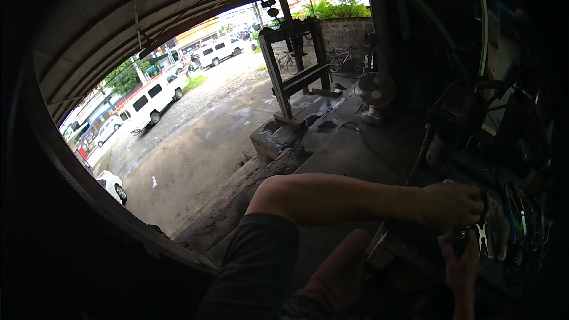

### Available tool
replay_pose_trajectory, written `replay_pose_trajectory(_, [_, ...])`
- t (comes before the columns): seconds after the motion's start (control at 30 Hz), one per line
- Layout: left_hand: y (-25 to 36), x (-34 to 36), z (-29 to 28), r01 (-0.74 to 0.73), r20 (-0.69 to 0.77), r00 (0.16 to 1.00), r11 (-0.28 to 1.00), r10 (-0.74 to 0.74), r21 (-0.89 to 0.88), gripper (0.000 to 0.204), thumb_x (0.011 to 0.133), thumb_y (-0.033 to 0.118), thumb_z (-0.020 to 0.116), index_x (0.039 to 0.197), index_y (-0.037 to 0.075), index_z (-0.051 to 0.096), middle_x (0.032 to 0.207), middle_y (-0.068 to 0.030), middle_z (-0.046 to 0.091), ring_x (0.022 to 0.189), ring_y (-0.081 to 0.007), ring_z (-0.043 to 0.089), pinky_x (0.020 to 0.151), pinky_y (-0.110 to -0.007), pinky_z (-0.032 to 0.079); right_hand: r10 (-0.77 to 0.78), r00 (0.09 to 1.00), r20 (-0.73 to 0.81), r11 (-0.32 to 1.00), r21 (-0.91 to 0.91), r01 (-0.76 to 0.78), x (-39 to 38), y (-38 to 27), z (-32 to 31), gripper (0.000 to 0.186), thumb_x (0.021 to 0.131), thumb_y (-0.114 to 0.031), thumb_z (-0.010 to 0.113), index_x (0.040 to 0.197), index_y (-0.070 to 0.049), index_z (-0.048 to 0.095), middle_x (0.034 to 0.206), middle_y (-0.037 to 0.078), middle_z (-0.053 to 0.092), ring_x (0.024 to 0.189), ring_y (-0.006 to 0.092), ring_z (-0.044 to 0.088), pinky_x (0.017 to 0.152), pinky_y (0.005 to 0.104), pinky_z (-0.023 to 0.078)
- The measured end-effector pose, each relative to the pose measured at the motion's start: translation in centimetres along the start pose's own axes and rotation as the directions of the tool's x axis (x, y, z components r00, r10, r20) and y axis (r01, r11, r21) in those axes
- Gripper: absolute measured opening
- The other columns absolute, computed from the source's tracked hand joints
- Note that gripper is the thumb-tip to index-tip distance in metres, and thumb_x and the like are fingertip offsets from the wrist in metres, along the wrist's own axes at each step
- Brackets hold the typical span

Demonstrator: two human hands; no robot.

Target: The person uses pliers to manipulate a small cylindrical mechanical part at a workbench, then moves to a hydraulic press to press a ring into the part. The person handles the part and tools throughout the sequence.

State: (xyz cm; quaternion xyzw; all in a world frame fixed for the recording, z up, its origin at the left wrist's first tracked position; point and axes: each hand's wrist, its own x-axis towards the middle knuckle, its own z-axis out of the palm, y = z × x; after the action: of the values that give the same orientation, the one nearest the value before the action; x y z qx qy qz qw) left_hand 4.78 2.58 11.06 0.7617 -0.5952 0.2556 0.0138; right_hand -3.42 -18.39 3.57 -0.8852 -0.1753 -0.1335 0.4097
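My left arm reaches across to a dark, cluttered workbench (pixel 409 255) at the right. My left hand (pixel 450 206) is closed, its fingers curled over something dark that I cannot make out. Just below it is my right hand (pixel 461 264), thumb raised beside a small shiny metal part (pixel 461 233). Shadow hides most of its fingers, so its grip is unclear. Right of the hands lie pliers (pixel 482 238) with pale metal jaws, among other dim tools.
A standing fan (pixel 374 92) is beyond my arm. Farther off stands a steel press frame (pixel 296 71) on a low concrete step (pixel 269 142). Bicycles (pixel 341 60) lean by a block wall (pixel 347 32). White vans (pixel 153 102) are outside on the left.
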Motion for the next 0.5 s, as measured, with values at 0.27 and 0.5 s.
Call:
replay_pose_trajectory(0.27, [0.8, -0.3, -1.9, 0.074, 0.061, 0.995, 0.996, -0.077, 0.045, 0.040, 0.085, 0.027, 0.076, 0.114, 0.000, 0.069, 0.122, -0.0100, 0.062, 0.124, -0.0258, 0.055, 0.104, -0.041, 0.049, 0.033, 0.999, 0.044, 0.999, 0.024, -0.034, -0.2, 0.0, -0.2, 0.064, 0.093, -0.019, 0.082, 0.146, 0.001, 0.053, 0.132, 0.021, 0.065, 0.124, 0.0362, 0.063, 0.106, 0.0454, 0.049])
replay_pose_trajectory(0.5, [0.7, 0.0, -1.8, 0.038, 0.091, 0.995, 0.999, -0.041, 0.039, 0.041, 0.087, 0.029, 0.074, 0.115, -0.001, 0.070, 0.122, -0.0092, 0.063, 0.124, -0.0259, 0.055, 0.108, -0.042, 0.046, 0.054, 0.998, 0.009, 0.998, 0.044, -0.055, 0.0, -0.9, -0.1, 0.056, 0.093, -0.019, 0.081, 0.139, 0.000, 0.057, 0.126, 0.018, 0.067, 0.118, 0.0343, 0.066, 0.101, 0.0452, 0.050])
